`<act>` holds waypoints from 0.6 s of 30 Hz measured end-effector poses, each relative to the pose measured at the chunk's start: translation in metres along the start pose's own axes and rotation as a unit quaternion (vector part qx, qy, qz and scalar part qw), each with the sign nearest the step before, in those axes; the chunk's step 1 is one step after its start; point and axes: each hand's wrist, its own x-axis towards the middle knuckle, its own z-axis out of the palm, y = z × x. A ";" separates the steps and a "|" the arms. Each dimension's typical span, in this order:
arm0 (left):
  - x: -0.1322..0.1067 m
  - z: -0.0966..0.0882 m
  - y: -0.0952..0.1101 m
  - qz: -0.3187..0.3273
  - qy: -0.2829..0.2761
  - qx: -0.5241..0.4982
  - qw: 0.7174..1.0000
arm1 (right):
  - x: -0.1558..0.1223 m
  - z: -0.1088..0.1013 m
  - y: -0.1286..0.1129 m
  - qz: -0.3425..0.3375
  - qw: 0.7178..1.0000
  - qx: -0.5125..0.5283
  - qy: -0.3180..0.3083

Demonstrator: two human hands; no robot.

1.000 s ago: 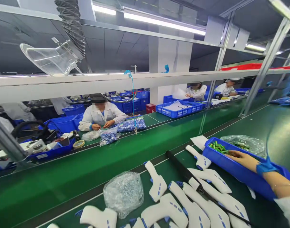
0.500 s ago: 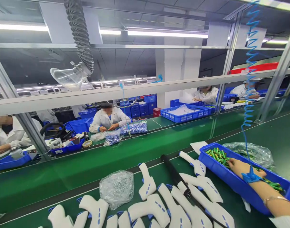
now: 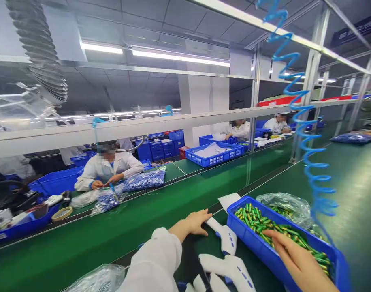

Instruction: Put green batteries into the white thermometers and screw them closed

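Observation:
My left hand (image 3: 196, 223) reaches forward with thumb and fingers apart, its fingertips at the narrow end of a white pistol-shaped housing (image 3: 229, 240) with blue slots. Whether they touch it, I cannot tell. Another housing of the same kind (image 3: 234, 271) lies nearer me, with parts of more below it. My right hand (image 3: 291, 255) is over a long blue bin (image 3: 249, 240), fingers stretched out and nothing visible in them. Inside the bin lie many small green cylinders (image 3: 252, 217) with gold-coloured ends.
A clear plastic bag (image 3: 284, 202) lies behind the bin. A coiled blue cord (image 3: 317, 166) hangs at the right. Clear plastic wrap (image 3: 97, 280) sits at the lower left. Across the green line, a person in white (image 3: 112, 166) works beside bagged blue parts (image 3: 144, 179).
The view has swung right. My left hand has come into view and reached to a white housing. My right hand, earlier among the green cylinders, now has its fingers stretched out.

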 end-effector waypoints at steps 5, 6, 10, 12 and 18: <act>-0.007 -0.005 -0.014 0.061 0.022 -0.049 0.997 | -0.023 0.001 0.008 0.077 0.989 -0.047 -0.119; -0.013 -0.015 -0.014 0.068 0.047 -0.062 0.995 | -0.024 0.004 0.011 0.095 0.985 -0.066 -0.130; -0.039 -0.057 0.008 0.074 0.209 -0.124 0.967 | -0.025 0.008 -0.010 0.098 0.983 -0.044 -0.146; -0.057 -0.071 0.035 0.081 0.284 -0.160 0.942 | -0.029 0.004 -0.042 0.090 0.987 0.026 -0.133; -0.152 -0.062 0.142 0.175 0.357 -0.266 0.878 | -0.094 0.009 -0.139 0.049 0.927 0.339 -0.152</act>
